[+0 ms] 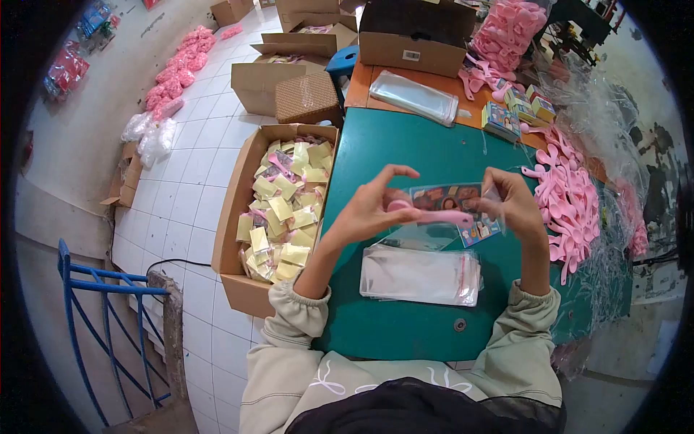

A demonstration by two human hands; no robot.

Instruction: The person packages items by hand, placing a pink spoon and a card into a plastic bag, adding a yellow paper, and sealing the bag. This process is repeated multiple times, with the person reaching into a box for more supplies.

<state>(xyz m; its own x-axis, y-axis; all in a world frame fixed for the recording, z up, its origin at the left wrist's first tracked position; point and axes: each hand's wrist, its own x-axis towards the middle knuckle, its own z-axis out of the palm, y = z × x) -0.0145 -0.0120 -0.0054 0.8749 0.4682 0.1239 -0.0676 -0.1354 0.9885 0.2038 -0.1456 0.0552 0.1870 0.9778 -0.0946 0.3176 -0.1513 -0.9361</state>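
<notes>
Above the green table, my left hand (372, 206) grips a pink spoon (444, 216) by its bowl end, the handle pointing right. My right hand (512, 201) pinches the edge of a clear plastic bag (493, 194). A dark printed card (444, 196) shows behind the spoon, between my hands. Below them, a blue picture card (478, 231) lies on the table. Closer to me rests a stack of clear plastic bags (419, 276).
At my left stands a cardboard box (235, 217) full of packed yellow-card packets (282, 210). Pink spoons (567, 199) are heaped on the right. Card stacks (500, 119), more clear bags (412, 96) and an open carton (412, 54) sit at the back.
</notes>
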